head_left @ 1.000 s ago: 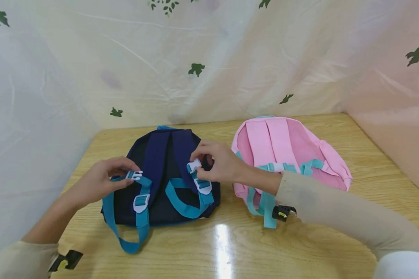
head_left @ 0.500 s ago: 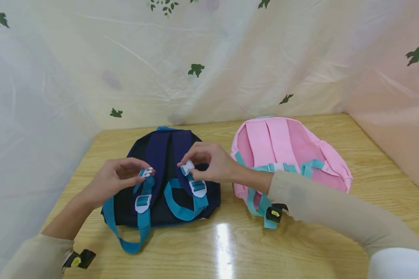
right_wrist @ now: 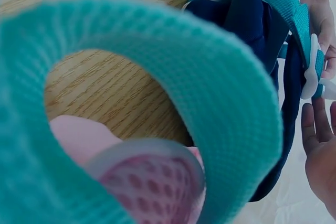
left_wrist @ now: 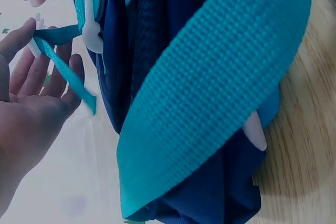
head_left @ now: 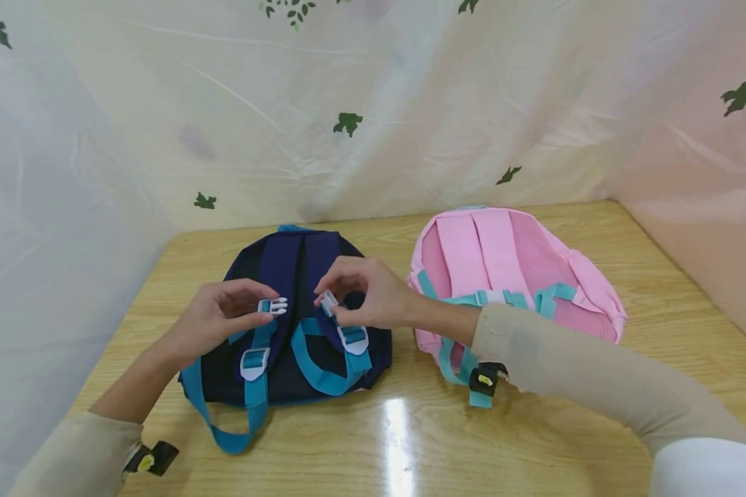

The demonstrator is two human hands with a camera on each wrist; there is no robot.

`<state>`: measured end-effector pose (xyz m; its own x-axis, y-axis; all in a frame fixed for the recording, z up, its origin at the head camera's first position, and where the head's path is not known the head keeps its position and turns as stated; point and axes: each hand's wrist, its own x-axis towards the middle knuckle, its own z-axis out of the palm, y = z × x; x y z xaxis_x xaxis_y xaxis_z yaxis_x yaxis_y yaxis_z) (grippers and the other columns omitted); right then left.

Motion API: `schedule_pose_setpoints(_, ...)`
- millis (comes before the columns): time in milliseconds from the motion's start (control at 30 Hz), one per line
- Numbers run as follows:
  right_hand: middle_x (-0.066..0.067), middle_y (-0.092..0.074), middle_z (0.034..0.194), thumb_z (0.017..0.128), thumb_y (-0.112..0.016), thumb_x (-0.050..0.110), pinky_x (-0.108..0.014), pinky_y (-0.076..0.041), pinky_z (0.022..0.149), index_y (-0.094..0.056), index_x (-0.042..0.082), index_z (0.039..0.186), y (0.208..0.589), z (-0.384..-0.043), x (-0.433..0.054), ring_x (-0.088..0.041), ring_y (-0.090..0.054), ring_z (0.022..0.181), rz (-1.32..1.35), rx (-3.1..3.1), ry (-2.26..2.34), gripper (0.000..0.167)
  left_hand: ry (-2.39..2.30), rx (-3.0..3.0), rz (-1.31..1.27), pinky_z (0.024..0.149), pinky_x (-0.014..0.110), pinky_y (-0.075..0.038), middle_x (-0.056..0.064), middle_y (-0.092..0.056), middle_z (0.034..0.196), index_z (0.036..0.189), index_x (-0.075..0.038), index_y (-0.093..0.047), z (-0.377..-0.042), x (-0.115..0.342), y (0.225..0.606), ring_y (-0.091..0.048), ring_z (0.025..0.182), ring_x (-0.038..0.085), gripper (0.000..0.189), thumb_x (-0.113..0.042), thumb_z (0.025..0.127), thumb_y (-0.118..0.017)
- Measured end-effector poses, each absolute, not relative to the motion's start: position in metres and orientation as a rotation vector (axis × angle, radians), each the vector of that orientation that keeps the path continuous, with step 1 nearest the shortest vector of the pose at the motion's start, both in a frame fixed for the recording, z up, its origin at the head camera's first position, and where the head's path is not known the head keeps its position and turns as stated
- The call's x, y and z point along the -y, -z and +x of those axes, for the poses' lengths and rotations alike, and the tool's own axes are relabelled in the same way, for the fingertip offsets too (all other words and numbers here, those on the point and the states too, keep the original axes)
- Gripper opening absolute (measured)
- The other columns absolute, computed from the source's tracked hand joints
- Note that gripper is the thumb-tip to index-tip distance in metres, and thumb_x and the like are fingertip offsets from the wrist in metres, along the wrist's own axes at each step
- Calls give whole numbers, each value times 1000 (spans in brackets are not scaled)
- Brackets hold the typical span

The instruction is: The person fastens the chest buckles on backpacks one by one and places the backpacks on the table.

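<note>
My left hand [head_left: 217,321] pinches the white pronged half of a side-release buckle [head_left: 273,306] between thumb and fingers. Opposite it, my right hand [head_left: 376,297] pinches the white socket half [head_left: 328,304], held tilted. A short gap separates the two halves. Both are on teal straps of a navy backpack [head_left: 292,379], which lies with its shoulder straps facing up. In the left wrist view a loose teal strap end [left_wrist: 73,82] hangs from the pronged half, by the left palm [left_wrist: 31,124]. The right wrist view shows my right hand [right_wrist: 323,166] only partly, at the edge.
A pink backpack [head_left: 491,255] with teal straps lies on the wooden table [head_left: 323,455], beneath the right forearm. Its looped strap [right_wrist: 231,103] fills much of the right wrist view. A teal loop [head_left: 233,442] from the navy bag spreads toward the front. Pale leaf-patterned sheeting [head_left: 255,138] surrounds the table.
Both hands have drawn toward each other, bringing the buckle halves closer over the navy backpack. The left hand has turned the pronged half to point right, and the socket half has tilted.
</note>
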<state>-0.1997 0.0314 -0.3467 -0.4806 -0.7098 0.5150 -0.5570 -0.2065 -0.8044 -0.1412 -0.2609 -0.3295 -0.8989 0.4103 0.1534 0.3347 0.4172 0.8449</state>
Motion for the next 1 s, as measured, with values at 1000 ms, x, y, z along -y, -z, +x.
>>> schedule_pose_setpoints(1000, -15, -76, 107, 88, -75, -5, -27, -59, 80, -74, -7, 109, 344, -194, -28, -10, -70, 88, -1355, -2148, 1505, 22, -1249, -2765, 498, 80, 17, -55, 16, -71, 107, 115, 6, -67, -141, 257, 326, -69, 90, 19, 20, 3, 96, -70)
